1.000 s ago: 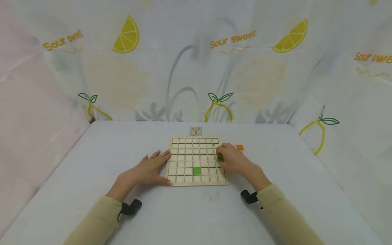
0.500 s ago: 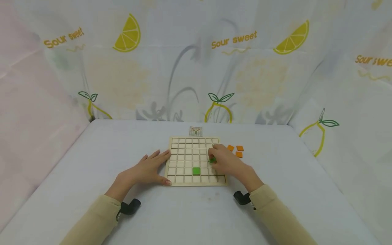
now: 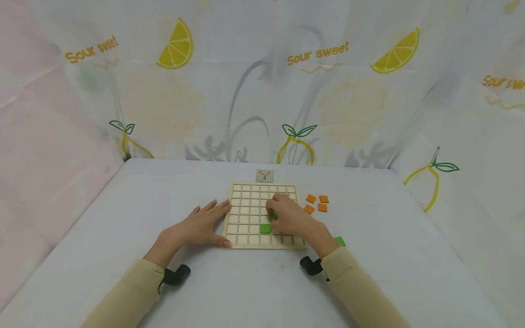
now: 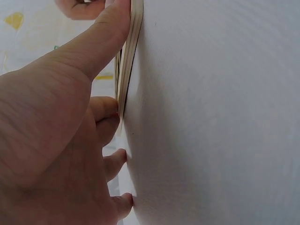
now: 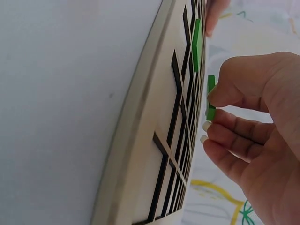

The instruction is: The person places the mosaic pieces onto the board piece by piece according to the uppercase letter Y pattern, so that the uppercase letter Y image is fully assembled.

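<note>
A wooden grid board (image 3: 244, 219) lies flat on the white table. One green square tile (image 3: 265, 228) sits in a cell near its front. Thumb and fingers of my right hand (image 3: 289, 217) pinch a second green tile (image 5: 211, 96), held on edge above the board just behind and right of the first. In the right wrist view a gap shows between this tile and the grid. My left hand (image 3: 198, 226) rests with spread fingers along the board's left edge; in the left wrist view its thumb (image 4: 101, 42) touches the board's side.
Several orange tiles (image 3: 322, 207) lie on the table right of the board. Another green tile (image 3: 339, 241) lies partly hidden behind my right wrist. A small card with a grid pattern (image 3: 265, 175) is behind the board. Printed cloth walls (image 3: 361, 114) surround the table.
My right hand has moved left over the board with the green tile, from its right edge toward the middle. More orange tiles and a green tile have come into sight. The left hand stays put.
</note>
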Demonstrator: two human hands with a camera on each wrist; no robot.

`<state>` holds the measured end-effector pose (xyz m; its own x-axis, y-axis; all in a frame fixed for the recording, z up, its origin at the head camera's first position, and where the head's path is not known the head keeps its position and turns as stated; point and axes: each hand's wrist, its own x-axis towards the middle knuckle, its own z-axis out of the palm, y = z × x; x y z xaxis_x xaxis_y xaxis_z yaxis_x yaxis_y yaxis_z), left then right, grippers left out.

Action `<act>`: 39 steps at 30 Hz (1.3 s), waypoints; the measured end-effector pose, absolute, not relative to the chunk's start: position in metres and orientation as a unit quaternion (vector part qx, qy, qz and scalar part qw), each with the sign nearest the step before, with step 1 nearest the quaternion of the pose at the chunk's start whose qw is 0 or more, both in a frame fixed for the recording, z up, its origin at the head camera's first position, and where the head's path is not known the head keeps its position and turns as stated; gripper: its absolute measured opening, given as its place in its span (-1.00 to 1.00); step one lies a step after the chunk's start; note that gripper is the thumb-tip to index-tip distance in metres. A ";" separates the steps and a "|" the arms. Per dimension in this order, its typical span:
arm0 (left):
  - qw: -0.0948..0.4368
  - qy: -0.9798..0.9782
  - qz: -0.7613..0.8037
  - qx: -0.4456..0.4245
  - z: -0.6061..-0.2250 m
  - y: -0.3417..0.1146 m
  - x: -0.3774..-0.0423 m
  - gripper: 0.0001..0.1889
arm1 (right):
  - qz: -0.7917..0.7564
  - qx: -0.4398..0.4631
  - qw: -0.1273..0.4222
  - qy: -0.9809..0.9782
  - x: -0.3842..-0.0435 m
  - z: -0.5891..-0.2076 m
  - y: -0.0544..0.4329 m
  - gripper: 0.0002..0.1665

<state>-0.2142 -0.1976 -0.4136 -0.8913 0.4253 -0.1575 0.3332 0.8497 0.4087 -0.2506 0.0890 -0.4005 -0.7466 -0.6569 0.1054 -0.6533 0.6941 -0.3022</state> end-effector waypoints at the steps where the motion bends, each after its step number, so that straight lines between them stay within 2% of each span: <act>1: 0.121 0.954 0.188 0.198 -0.414 -0.198 -0.214 0.24 | -0.164 -0.358 0.005 0.919 -0.250 -0.400 0.088 -0.79; 39: 0.124 0.956 0.181 0.196 -0.411 -0.197 -0.212 0.25 | -0.151 -0.350 0.031 0.924 -0.241 -0.397 0.071 -0.83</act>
<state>-0.2121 -0.1971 -0.4111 -0.8927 0.4192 -0.1656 0.3299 0.8579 0.3939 -0.2414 0.0710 -0.3966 -0.7526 -0.6568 0.0477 -0.6379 0.7092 -0.3002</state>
